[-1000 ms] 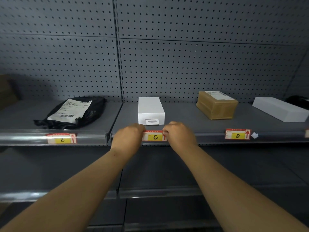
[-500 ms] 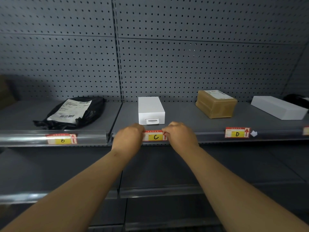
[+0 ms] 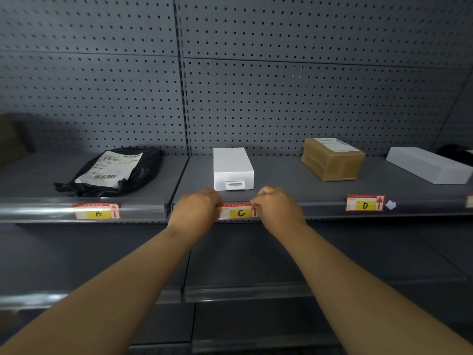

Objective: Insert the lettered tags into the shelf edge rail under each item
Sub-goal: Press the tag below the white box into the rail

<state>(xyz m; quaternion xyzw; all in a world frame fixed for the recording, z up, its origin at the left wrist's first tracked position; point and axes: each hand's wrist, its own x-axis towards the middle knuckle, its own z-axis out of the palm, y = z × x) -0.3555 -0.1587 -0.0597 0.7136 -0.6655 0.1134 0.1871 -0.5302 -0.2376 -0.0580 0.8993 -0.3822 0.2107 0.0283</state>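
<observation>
A red and yellow tag lettered C (image 3: 238,212) sits in the clear shelf edge rail (image 3: 322,207) below a small white box (image 3: 232,168). My left hand (image 3: 195,208) pinches the tag's left end and my right hand (image 3: 277,207) pinches its right end. Tag B (image 3: 97,211) is in the rail under a black mailer bag (image 3: 112,171). Tag D (image 3: 365,203) is in the rail under a brown cardboard box (image 3: 332,158).
A flat white box (image 3: 427,163) lies at the right, with a dark item (image 3: 455,152) behind it and part of another tag (image 3: 469,201) at the frame edge. A small white scrap (image 3: 390,204) sits beside tag D. Pegboard backs the shelf; lower shelves (image 3: 243,290) are below.
Both hands stay on the ends of tag C. The view has shifted slightly; nothing else has moved.
</observation>
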